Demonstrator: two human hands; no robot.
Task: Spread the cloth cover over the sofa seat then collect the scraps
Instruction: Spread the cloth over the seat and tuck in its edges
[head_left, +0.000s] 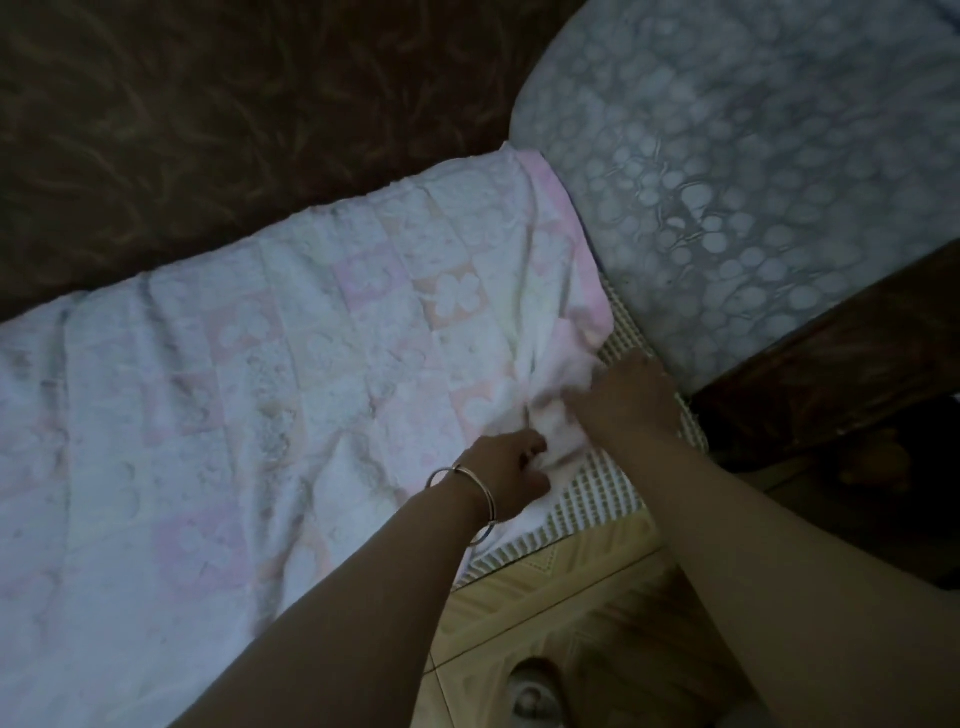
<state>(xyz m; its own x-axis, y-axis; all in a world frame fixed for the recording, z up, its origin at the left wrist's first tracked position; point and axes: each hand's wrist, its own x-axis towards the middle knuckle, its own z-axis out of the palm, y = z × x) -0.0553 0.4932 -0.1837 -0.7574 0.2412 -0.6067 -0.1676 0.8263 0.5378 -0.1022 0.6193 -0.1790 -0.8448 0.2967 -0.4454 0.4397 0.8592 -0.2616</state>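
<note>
Step in hand: spreading. The pale white-and-pink quilted cloth cover with flower squares (270, 353) already lies over most of the sofa seat, from the left edge of the view to the armrest; only its near right corner is bunched.
Left hand (511, 467): fingers curled shut on a fold of the cloth cover at that corner, a thin metal bangle (462, 499) on the wrist.
Right hand (628, 397): just beside the left, knuckles up, fingers pressed into the same bunch; it looks clamped on the fabric, though the dim light hides the fingertips.
Uncovered part: a strip of white gridded mesh underlay (587, 499) shows at the seat's front right corner, between the bunched fabric and the armrest.
Next move calls for: drawing the corner toward the armrest and the front edge, then flattening the creases that fan out from the grip, so the mesh is hidden.
Scraps: none can be made out here; that step is, by my reading, not yet begun.
Surroundings: dark brown patterned sofa backrest (208, 130) behind the cover; grey-blue armrest cover with a round pebble pattern (753, 182) to the right; dark carved wooden arm frame (831, 364) below it; yellowish tiled floor (545, 597) at the front.
In the way: the armrest stands close against the corner, leaving little room to tuck.
</note>
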